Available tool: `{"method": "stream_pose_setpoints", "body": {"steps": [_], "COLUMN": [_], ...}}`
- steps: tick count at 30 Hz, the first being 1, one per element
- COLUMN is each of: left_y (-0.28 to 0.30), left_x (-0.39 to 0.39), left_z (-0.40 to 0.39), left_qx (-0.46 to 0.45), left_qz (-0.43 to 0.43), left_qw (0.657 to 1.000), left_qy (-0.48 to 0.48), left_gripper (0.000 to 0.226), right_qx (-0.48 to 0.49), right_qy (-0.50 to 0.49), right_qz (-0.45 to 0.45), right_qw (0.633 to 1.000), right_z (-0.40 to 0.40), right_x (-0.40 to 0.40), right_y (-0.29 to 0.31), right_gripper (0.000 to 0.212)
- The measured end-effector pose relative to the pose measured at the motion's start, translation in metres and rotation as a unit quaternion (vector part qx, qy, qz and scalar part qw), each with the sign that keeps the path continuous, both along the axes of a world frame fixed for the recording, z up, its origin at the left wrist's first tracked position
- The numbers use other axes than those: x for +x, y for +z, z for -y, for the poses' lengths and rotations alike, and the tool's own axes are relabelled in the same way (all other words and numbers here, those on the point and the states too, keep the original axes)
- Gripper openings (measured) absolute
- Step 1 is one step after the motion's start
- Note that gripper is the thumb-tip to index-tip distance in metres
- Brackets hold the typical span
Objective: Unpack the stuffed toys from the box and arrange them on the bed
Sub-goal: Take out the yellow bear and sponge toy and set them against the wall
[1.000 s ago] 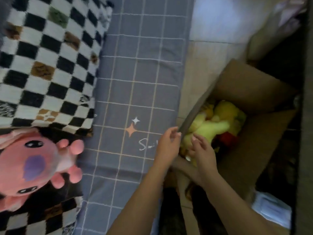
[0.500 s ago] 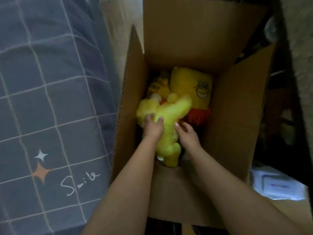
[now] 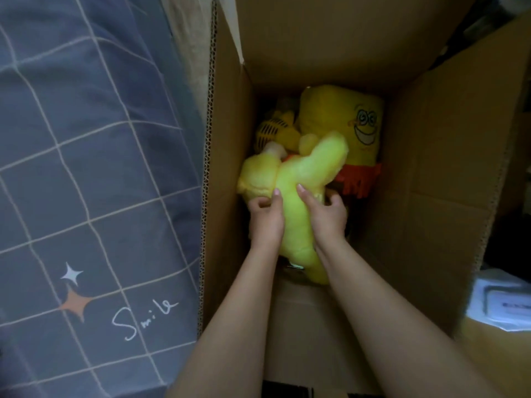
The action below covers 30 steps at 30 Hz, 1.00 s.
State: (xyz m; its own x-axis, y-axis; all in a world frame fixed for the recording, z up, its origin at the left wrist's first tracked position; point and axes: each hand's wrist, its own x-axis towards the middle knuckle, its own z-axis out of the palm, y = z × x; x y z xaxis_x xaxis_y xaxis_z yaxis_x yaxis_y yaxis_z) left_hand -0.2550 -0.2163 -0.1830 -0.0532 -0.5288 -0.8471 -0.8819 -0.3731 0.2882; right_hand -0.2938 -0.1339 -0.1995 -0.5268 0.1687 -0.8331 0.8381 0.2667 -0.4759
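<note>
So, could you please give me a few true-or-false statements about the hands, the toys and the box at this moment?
1. Both hands grip the bright yellow plush toy. True: left hand, right hand.
2. The square yellow toy with a grinning face lies on the bed. False: it is inside the cardboard box.
3. The box flaps are shut. False: they stand open.
4. The grey checked bedcover lies left of the box. True.

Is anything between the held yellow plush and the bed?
Yes: the box's left wall and flap stand between the plush, gripped by the left hand and right hand, and the bed.
</note>
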Motion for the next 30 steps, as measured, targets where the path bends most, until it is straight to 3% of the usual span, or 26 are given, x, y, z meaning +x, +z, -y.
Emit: {"method": "stream_pose_setpoints", "body": {"steps": [4, 8, 13, 17, 23, 27, 30], "left_y": [0.038, 0.087, 0.134, 0.16, 0.192, 0.212, 0.224], "left_x": [0.008, -0.001, -0.03, -0.053, -0.057, -0.046, -0.04], "left_z": [-0.02, -0.033, -0.035, -0.024, -0.002, 0.01, 0.012], "left_qx": [0.001, 0.058, 0.092, 0.085, 0.101, 0.158, 0.1], "left_qz": [-0.014, -0.031, -0.067, -0.075, -0.008, -0.06, -0.082], "left_qw": [0.998, 0.987, 0.993, 0.992, 0.989, 0.969, 0.962], "left_qy": [0.054, 0.148, 0.016, -0.063, -0.11, -0.181, -0.242], "left_gripper": [0.048, 0.095, 0.11, 0.107, 0.128, 0.127, 0.13], "right_qx": [-0.055, -0.085, -0.152, -0.166, -0.208, -0.205, -0.184], "right_qy": [-0.021, -0.031, -0.098, -0.142, -0.137, -0.119, -0.087], "right_qz": [0.01, 0.006, 0.022, 0.039, 0.071, 0.107, 0.12], "right_qw": [0.998, 0.996, 0.983, 0.975, 0.966, 0.966, 0.972], "right_z": [-0.022, -0.046, -0.07, -0.065, -0.062, -0.063, -0.054], "right_x": [-0.001, -0.015, -0.029, -0.04, -0.043, -0.042, -0.045], "right_y": [0.038, 0.085, 0.131, 0.157, 0.186, 0.2, 0.208], "right_gripper": [0.065, 0.071, 0.037, 0.044, 0.037, 0.034, 0.033]}}
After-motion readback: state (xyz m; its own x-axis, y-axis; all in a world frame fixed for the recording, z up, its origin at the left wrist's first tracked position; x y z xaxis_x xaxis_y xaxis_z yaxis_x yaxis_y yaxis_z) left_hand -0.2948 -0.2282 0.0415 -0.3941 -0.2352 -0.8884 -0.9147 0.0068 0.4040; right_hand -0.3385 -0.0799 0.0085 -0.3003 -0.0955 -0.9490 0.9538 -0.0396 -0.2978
